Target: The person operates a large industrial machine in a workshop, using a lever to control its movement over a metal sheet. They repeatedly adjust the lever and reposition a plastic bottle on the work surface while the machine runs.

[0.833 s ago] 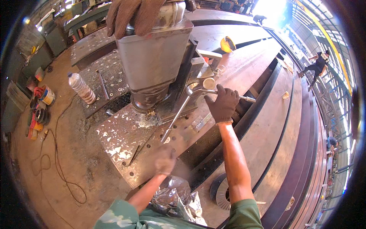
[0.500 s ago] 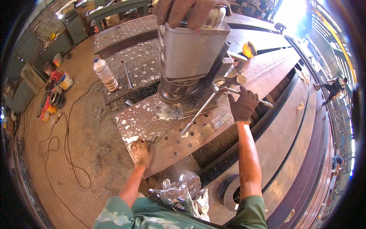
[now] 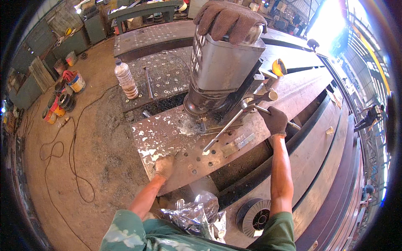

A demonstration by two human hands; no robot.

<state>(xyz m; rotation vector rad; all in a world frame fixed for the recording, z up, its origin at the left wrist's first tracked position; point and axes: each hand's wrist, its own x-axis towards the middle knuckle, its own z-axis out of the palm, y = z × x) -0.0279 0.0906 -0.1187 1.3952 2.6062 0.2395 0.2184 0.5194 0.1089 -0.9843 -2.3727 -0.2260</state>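
A grey drilling machine stands upright on a paint-flecked steel plate with drilled holes. Its feed handle has metal spokes spreading from a hub on its right side. My right hand, in a dark glove, is wrapped round the right-hand spoke. On the plate's near left corner rests my left hand, in a light, dirty glove. Its fingers look curled; a thin dark piece shows beside them, too small to name. A brown work glove is draped over the machine's top.
A plastic bottle and a metal bar sit on the perforated plate at left. A yellow helmet-like object lies on the beams beyond. Close to me are crumpled foil and a wire spool. A cable loops across the floor.
My right hand's fingers, looser and more spread before, have closed round the spoke. My left hand stays at the plate's corner. The whole view has shifted slightly, with the machine now further right.
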